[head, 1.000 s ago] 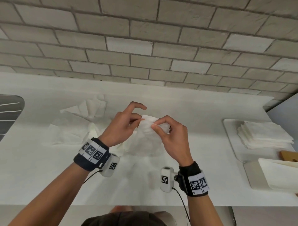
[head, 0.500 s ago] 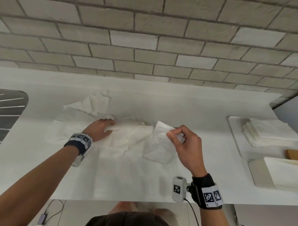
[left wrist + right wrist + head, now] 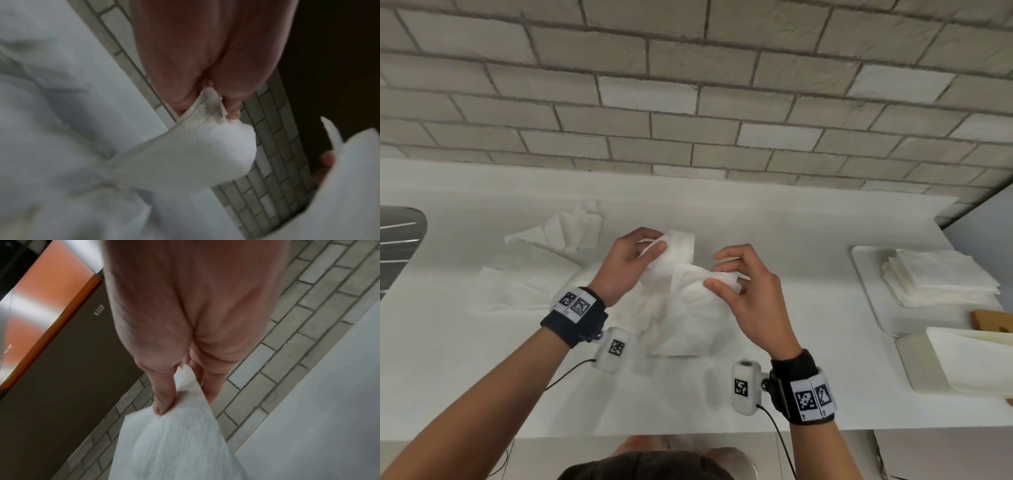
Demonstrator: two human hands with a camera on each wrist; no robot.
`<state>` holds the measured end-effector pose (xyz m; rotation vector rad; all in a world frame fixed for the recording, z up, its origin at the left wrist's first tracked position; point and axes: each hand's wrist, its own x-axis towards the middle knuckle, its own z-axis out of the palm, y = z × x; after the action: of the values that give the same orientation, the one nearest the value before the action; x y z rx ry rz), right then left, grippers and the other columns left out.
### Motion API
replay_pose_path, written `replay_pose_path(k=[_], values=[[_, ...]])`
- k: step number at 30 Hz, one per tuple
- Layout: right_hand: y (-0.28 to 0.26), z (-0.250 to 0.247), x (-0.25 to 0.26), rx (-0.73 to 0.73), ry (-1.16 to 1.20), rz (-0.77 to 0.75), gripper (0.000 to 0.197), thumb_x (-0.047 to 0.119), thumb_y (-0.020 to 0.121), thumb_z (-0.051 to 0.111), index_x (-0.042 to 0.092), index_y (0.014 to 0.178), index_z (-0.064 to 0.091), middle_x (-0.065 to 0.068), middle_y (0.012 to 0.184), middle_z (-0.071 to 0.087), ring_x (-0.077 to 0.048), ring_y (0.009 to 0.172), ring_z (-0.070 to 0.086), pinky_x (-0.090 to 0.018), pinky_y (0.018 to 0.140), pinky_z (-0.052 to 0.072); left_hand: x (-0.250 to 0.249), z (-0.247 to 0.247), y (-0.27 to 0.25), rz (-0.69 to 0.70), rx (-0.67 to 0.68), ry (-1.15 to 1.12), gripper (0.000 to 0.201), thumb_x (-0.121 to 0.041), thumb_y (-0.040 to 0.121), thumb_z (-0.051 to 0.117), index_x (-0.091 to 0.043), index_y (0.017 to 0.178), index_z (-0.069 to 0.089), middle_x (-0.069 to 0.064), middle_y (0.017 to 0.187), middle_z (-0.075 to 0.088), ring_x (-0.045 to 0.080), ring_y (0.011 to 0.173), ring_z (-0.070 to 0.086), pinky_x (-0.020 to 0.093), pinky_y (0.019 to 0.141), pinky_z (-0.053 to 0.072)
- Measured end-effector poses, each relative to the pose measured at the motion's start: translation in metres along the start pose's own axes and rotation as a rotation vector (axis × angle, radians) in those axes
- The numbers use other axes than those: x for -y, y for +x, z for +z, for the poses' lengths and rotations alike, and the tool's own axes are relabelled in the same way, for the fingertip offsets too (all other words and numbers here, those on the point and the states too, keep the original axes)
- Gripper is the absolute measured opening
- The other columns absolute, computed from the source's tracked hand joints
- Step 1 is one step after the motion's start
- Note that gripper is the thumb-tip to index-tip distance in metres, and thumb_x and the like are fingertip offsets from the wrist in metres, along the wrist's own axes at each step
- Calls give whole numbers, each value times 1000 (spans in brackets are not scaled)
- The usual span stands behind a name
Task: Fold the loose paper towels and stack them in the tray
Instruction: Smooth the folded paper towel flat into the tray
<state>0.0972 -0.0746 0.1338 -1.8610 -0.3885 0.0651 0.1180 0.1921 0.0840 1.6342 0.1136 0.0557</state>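
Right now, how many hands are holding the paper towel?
2. The left hand pinches the paper towel at its top left corner; the right hand pinches its right edge, above the counter.

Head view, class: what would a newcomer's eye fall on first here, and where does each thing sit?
First, the two hands at centre: the left hand and the right hand each pinch a white paper towel lifted above the counter. Next, the loose towels crumpled to the left, and the folded stack in the tray at far right.
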Motion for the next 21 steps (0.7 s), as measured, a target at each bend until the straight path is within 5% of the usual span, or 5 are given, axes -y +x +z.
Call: replay_pose_path(k=[5,8,12,18,21], values=[[17,7,-36,-34,46,131,14,20,93,86,23,104,78,11,107,79,-11,103,74,-33,87,62,5,39,6,-171,-65,-404,24,-28,103,69,-15,122,66,16,111,72,29,95,66,41,82,54],[24,22,-76,-12,-111,178,12,20,92,86,23,102,80,19,102,78,6,101,70,-19,86,52,18,57,5,-283,-25,-427,35,-29,100,73,-10,128,65,11,129,72,28,114,71,43,95,58],[15,29,-108,6,-217,258,9,17,94,82,23,101,79,19,102,77,17,99,64,-7,81,41,43,63,-3,-305,83,-343,34,0,97,72,-8,128,63,15,126,75,37,122,69,49,100,58],[-9,-4,-61,58,-201,48,6,22,99,79,23,103,75,18,101,76,-1,98,70,-10,82,44,45,61,-6,-356,166,-268,62,-45,100,72,-13,150,52,14,152,57,26,132,63,50,109,52],[0,-19,-41,16,-280,-30,8,30,99,78,28,106,74,18,105,74,-2,104,63,-12,86,43,19,72,-12,-282,243,-255,34,-32,111,53,-3,127,62,6,116,72,14,104,70,33,87,58]])
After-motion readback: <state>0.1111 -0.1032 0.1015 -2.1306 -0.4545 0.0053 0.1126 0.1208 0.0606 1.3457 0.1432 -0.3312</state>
